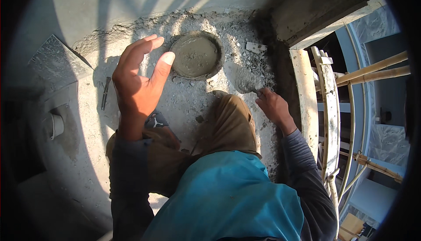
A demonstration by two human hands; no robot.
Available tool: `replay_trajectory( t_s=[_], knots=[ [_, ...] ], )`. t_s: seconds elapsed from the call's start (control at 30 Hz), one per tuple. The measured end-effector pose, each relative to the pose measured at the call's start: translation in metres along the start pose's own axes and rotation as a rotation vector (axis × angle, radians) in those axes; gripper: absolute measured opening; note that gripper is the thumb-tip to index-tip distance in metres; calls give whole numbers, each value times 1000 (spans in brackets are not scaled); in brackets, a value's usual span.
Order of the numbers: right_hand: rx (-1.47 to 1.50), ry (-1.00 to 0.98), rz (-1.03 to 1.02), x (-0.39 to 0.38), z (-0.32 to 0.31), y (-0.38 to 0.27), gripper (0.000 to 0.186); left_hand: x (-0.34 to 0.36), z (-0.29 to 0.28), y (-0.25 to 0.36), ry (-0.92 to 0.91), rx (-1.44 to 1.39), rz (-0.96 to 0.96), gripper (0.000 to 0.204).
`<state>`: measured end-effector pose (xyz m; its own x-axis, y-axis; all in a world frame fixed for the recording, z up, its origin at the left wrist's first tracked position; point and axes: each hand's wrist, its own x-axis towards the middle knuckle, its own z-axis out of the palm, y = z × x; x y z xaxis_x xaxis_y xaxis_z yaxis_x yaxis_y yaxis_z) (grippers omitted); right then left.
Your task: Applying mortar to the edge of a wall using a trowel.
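My right hand (272,107) is closed around the handle of a trowel (246,82). Its blade, coated with grey mortar, is just above or against the rubble-strewn ground; I cannot tell whether it touches. To its left is a round, shallow basin (220,51) with wet grey mortar (194,57) in it. My left hand (141,76) is raised at the basin's left side, thumb and fingers apart, with nothing in it.
A thin metal rod (105,93) and a flat grey board (60,60) lie to the left, above a white container (57,125). A pale flat piece (256,47) rests among rubble by the wall. Wooden planks (305,96) and bamboo poles (372,69) border an opening at right.
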<state>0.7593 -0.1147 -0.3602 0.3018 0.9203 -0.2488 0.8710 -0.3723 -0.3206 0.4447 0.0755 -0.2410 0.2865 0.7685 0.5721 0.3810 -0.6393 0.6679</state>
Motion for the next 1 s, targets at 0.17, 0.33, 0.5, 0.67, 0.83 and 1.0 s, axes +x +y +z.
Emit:
replay_trajectory(
  t_s=[0.17,0.33,0.5,0.67,0.83,1.0],
  knots=[
    [-429,-87,-177,124,-3,-74,26,-9,7,-8,193,-483,-312,28],
    [-497,-166,-182,209,39,-127,26,-16,-8,3,306,-552,-410,26],
    [-151,-295,-197,236,97,-111,32,-17,-16,9,343,-450,-386,24],
    [163,-150,-135,185,110,-61,53,-19,-15,0,345,-511,-408,22],
    [283,-80,43,124,88,-37,52,-15,-5,-27,280,-462,-467,32],
    [328,22,73,74,72,-5,49,-10,-1,-33,234,-440,-492,33]
  ],
)
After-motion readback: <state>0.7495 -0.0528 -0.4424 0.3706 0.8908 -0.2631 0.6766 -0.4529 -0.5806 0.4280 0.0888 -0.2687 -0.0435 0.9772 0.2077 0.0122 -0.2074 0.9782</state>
